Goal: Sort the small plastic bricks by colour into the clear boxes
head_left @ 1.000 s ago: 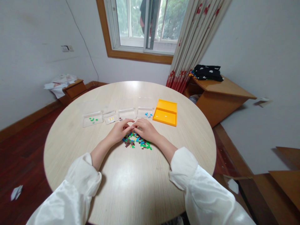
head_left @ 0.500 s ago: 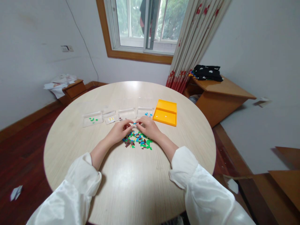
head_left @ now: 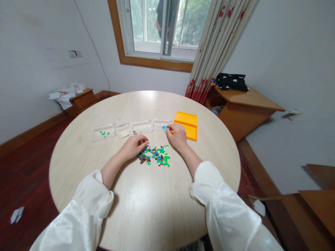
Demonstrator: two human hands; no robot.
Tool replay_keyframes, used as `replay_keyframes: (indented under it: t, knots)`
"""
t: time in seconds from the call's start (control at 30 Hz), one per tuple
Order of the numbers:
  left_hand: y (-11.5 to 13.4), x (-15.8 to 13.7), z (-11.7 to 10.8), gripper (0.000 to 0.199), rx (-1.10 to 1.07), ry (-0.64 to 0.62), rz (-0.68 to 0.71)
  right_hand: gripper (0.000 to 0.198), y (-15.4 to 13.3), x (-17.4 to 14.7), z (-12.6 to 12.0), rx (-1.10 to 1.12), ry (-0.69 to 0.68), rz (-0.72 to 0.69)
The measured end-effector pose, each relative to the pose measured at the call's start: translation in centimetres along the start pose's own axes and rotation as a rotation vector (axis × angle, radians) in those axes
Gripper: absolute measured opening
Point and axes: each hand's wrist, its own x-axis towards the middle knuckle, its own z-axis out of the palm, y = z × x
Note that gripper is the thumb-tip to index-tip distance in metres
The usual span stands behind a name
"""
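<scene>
A loose pile of small building bricks in green, blue, brown, yellow and white lies on the round table. At the pile's far left edge rests my left hand, its fingers curled together; whatever is between them is too small to make out. My right hand reaches over the near right corner of a clear plastic box that has several small blue bricks in it. Its thumb and fingers are pinched, with a bit of blue at the tips, seemingly one blue brick.
A clear box with green bricks stands at the left, beside a smaller one with yellow pieces. Another clear box follows, a brown piece at its left. The yellow case lies open behind my right hand.
My right hand has left my left hand, moving right and away from me to the box of blue bricks, seemingly with the blue brick. My left hand has barely moved.
</scene>
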Motion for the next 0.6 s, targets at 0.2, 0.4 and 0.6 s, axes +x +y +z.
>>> replay_keyframes:
  t: [0.2,0.4,0.6]
  knots:
    - [-0.15,-0.05,0.07,0.022,0.003,-0.022,-0.011,0.021,0.44,0.14,-0.19,-0.133,-0.027,0.079]
    - [-0.16,-0.07,0.01,0.021,0.006,-0.035,-0.015,0.021,0.78,0.13,0.16,-0.160,-0.036,0.118]
    - [-0.33,-0.09,0.03,0.020,0.005,-0.029,-0.014,0.021,0.65,0.12,0.18,-0.172,-0.029,0.130]
